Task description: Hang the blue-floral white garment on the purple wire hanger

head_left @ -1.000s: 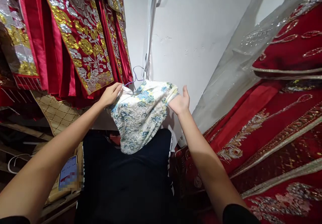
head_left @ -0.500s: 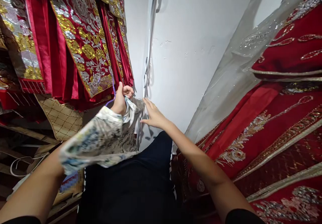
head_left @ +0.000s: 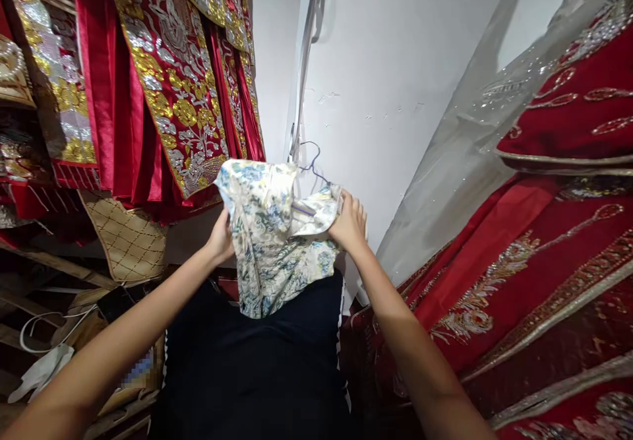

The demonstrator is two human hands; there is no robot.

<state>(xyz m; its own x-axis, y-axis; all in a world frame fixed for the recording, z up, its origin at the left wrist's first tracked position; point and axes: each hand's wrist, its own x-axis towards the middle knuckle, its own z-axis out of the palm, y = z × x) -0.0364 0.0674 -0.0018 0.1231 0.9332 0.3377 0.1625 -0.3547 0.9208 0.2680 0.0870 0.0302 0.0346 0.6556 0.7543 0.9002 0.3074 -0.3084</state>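
Observation:
A small cream garment (head_left: 270,239) with a blue and green floral print hangs on a thin purple wire hanger (head_left: 309,159), whose hook pokes out above the cloth. My left hand (head_left: 222,235) grips the garment's left edge, its fingers mostly hidden behind the fabric. My right hand (head_left: 349,222) is closed on the garment's right shoulder near the hanger. Both arms reach forward and hold the garment up in front of the white wall (head_left: 386,84).
Red robes with gold and silver embroidery (head_left: 168,84) hang in a row at upper left. More red embroidered cloth (head_left: 544,262) and a sheer silver sheet (head_left: 469,143) fill the right. A dark cloth (head_left: 252,367) lies below. Wooden shelves (head_left: 59,301) sit at lower left.
The garment was draped over my left forearm; now it hangs spread between both hands. My right hand has moved from the open collar area to grip the right shoulder.

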